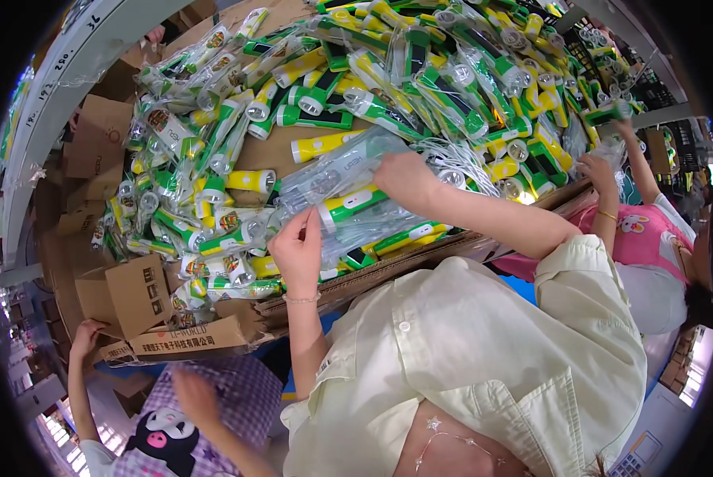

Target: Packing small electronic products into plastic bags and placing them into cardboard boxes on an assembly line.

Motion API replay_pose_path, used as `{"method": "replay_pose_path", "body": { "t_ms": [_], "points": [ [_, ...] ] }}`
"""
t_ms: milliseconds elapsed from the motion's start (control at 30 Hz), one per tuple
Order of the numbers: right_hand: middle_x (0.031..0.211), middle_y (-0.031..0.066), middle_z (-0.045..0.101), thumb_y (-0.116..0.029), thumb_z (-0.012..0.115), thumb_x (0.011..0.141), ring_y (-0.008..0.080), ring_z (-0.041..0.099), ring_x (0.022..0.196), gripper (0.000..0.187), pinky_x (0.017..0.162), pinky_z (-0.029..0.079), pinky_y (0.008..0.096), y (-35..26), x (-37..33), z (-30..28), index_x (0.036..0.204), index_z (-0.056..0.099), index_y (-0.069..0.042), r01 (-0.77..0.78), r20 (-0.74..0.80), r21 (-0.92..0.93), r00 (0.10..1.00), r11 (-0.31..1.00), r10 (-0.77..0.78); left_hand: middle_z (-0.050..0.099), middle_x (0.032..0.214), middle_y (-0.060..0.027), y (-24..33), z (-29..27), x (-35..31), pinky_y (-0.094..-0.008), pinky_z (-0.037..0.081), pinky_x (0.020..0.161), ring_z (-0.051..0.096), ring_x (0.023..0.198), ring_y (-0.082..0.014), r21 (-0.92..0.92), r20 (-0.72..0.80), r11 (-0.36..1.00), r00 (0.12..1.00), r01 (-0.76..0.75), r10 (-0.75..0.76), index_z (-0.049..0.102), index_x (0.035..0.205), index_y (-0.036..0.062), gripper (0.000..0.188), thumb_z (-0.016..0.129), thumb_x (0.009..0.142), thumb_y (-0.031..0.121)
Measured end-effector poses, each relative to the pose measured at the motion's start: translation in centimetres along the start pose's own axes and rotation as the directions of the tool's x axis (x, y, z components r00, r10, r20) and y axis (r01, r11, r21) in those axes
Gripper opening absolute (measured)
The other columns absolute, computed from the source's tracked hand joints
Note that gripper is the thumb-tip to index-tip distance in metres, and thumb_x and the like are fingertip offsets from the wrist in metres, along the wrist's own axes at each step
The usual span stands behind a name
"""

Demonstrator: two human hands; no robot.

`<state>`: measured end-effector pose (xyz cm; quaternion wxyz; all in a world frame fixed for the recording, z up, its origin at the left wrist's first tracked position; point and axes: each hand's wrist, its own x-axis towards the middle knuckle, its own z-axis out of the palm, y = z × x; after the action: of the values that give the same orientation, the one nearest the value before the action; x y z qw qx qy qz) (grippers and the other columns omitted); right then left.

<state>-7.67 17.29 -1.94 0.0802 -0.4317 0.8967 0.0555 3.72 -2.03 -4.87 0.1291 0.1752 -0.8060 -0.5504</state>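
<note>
A green-and-yellow flashlight (pixel 352 205) with a white-rimmed head lies slantwise between the person's two hands, just above the near edge of the work area, its head toward the left. The left hand (pixel 297 242) is at that head, thumb and forefinger drawn nearly together at the rim; whether they pinch the rim or clear film beside it cannot be told. The right hand (pixel 406 181) is closed over the other end, fingers curled downward, their tips hidden.

Behind and below the flashlight spreads a layer of clear plastic bags (pixel 328 176). A bundle of white cords (pixel 461 161) lies just right of the right hand. Beyond the bags, a yellow flashlight (pixel 324 145) rests on the cardboard-lined table (pixel 254 151), and a large pile of flashlights (pixel 444 87), many in clear sleeves, covers much of the far side and curves round to the left.

A thin bracelet (pixel 302 300) circles the person's left wrist, and a cream shirt (pixel 420 318) fills the lower middle. At lower left, a co-worker's hand (pixel 88 338) touches an open cardboard box (pixel 139 296); a blurred hand (pixel 196 397) passes before a purple checked apron (pixel 241 389). At right, a co-worker in a pink apron (pixel 639 238) reaches over the table's edge.
</note>
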Motion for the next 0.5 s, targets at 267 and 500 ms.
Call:
{"method": "replay_pose_path", "body": {
  "t_ms": [267,500],
  "points": [
    [0.079,0.0120,0.067,-0.007,0.061,0.069,0.0283,0.066,0.076,0.008,0.059,0.051,0.0403,-0.8,2.0,0.9,0.074,0.068,-0.008,0.136,-0.035,0.099,0.990,0.986,-0.133,0.060,0.054,-0.0036,0.3,-0.6,0.2,-0.0219,0.044,0.047,0.056,0.047,-0.0073,-0.041,0.127,0.991,0.984,0.129,-0.123,0.069,0.087,-0.0016,0.015,0.066,0.084,0.013],
    [0.080,0.0004,0.067,-0.019,0.070,0.072,0.0255,0.064,0.079,0.009,0.066,0.051,0.0356,-0.1,1.3,-2.7,0.080,0.070,-0.016,0.225,-0.405,0.528,0.914,0.819,0.010,0.064,0.079,-0.0082,-0.4,-2.4,-0.3,-0.0211,0.046,0.051,0.062,0.062,-0.0099,-0.348,0.322,0.882,0.924,0.318,-0.206,0.067,0.096,-0.0033,0.014,0.063,0.083,0.001]
  ]
}}
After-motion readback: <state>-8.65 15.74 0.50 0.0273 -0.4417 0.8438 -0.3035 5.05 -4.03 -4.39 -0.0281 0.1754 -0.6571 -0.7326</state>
